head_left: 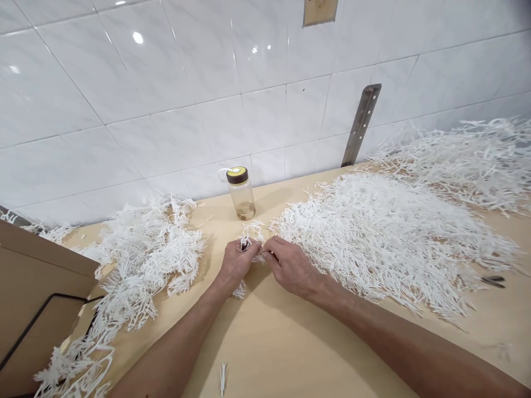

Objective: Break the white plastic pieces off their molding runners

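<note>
My left hand (237,261) is closed around a white branching sprig (254,228), its tips poking up above the fingers and more white strands showing below the hand. Something small and dark shows between its thumb and fingers. Close beside it, my right hand (292,267) is pinched at the same sprig; what lies between those fingertips is hidden. A large pile of thin white branching pieces (385,237) spreads on the table just right of my right hand. To the left of my hands lies a heap of bushier white clusters (155,249).
A clear bottle (242,194) with a dark and yellow lid stands behind my hands. More white strands (468,166) lie far right, near a dark small tool (493,281). A metal bracket (360,126) leans at the tiled wall. A cardboard box (39,293) stands left. One loose sprig (223,378) lies in front.
</note>
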`<state>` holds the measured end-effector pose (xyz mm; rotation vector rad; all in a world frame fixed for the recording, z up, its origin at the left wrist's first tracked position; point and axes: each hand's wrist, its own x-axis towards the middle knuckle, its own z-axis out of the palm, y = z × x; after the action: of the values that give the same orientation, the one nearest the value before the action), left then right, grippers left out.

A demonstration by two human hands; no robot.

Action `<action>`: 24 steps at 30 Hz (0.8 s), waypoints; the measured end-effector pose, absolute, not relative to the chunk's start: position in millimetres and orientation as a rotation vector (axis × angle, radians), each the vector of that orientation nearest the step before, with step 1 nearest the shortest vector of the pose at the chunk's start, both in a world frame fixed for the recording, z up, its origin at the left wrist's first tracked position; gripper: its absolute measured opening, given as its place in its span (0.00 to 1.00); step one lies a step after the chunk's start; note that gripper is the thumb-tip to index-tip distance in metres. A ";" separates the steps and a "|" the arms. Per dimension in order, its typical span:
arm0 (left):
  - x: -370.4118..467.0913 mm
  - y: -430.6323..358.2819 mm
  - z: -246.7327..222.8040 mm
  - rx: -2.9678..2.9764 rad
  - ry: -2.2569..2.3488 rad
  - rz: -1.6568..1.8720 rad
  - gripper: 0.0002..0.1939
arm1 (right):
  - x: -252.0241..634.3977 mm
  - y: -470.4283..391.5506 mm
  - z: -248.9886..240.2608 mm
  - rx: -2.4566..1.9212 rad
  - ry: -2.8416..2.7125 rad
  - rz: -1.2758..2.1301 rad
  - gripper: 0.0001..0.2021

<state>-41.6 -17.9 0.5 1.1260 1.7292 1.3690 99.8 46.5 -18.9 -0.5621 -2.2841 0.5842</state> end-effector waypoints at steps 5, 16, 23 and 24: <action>-49.1 -15.0 -1.4 1.100 1.780 1.418 0.18 | 100.4 33.0 -13.4 -0.474 -2.377 0.421 0.10; -57.2 -12.2 -8.9 1.065 1.701 1.419 0.23 | 120.3 85.5 -5.6 -0.854 -2.114 0.425 0.06; -55.2 -11.5 -15.3 1.092 1.664 1.438 0.21 | 118.9 77.3 -0.1 -0.795 -2.135 0.596 0.08; -54.1 -11.7 -15.2 1.096 1.660 1.439 0.21 | 115.9 72.3 -1.0 -0.750 -2.131 0.670 0.07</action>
<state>-54.1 -11.7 -15.2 1.0957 1.6601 1.4390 115.9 72.3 -1.0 -0.7505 -2.1307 0.6704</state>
